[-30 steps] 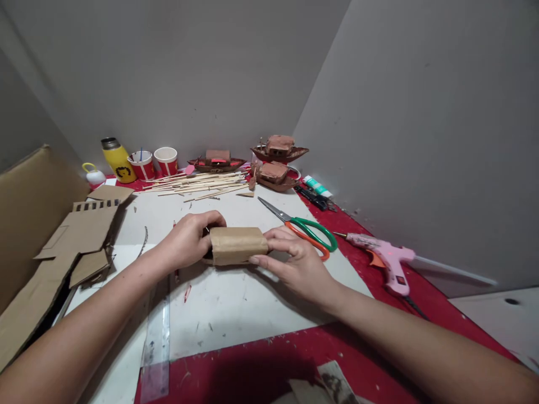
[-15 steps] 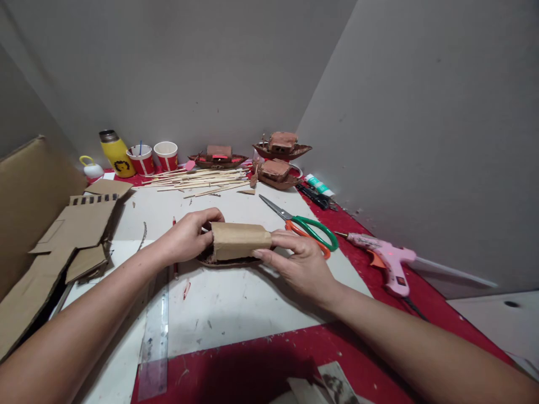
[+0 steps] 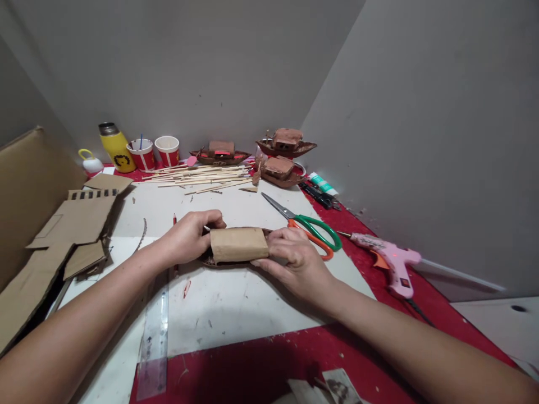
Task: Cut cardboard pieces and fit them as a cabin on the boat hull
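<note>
A curved tan cardboard cover (image 3: pixel 239 244) sits over the middle of a dark brown model boat (image 3: pixel 227 265) on the white sheet. At the cover's left end, my left hand (image 3: pixel 196 235) is closed around the boat's end, its fingertips partly hidden. My right hand (image 3: pixel 297 261) grips the cover's right end and the boat, thumb on the near side and fingers bent on the far side. Much of the boat's two ends is hidden by my hands.
Scissors (image 3: pixel 311 227) and a pink glue gun (image 3: pixel 391 258) lie to the right. Behind are thin sticks (image 3: pixel 202 177), finished boats (image 3: pixel 286 143), cups (image 3: pixel 167 151) and a yellow bottle (image 3: pixel 115 148). Cut cardboard (image 3: pixel 80 219) lies left, beside a clear ruler (image 3: pixel 154 342).
The cover has settled lower onto the boat, and its top now faces the camera more. My right fingers have bent inward around its end. The view has shifted slightly.
</note>
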Demonstrator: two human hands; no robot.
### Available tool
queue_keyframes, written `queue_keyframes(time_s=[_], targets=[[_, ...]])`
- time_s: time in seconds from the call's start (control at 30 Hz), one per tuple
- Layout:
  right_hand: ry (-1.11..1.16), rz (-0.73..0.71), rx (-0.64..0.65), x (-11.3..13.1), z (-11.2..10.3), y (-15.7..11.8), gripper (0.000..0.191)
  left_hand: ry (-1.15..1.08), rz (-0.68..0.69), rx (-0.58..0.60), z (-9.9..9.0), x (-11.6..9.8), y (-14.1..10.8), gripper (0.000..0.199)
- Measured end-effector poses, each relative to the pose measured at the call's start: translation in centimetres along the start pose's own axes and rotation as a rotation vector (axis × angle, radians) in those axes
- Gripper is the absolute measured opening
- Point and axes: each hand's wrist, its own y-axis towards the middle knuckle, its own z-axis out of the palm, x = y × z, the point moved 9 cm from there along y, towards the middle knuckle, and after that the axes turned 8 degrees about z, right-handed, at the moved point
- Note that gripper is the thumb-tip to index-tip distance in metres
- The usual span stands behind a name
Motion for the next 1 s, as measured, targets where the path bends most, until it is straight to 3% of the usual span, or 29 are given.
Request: queue_keyframes(time_s=[0.13,0.33,0.47,0.67,0.83,1.0], targets=[[-0.021,-0.043,0.002,0.1,0.0,0.2,0.016,0.055,0.012,-0.024,-0.1,0.1,-0.2,0.028],[-0.005,-0.060,0.048,-0.1,0.4,0.1,0.006,0.092,0.014,-0.031,0.0,-0.4,-0.2,0.027],[-0.017,-0.079,0.069,0.2,0.4,-0.1,0.012,0.092,0.002,-0.021,0.1,-0.8,-0.2,0.027],[-0.052,-0.262,-0.068,1.8,-0.4,-1.4,0.011,0.100,0.003,-0.005,0.2,-1.5,-0.6,0.028],[-0.111,-0.412,-0.122,2.9,-0.7,-2.8,0.019,0.177,-0.004,0.046,0.5,-2.1,-0.7,0.045],[-0.150,-0.455,-0.148,3.1,-1.0,-3.3,0.025,0.381,0.141,0.144,1.7,-3.0,-1.1,0.035]])
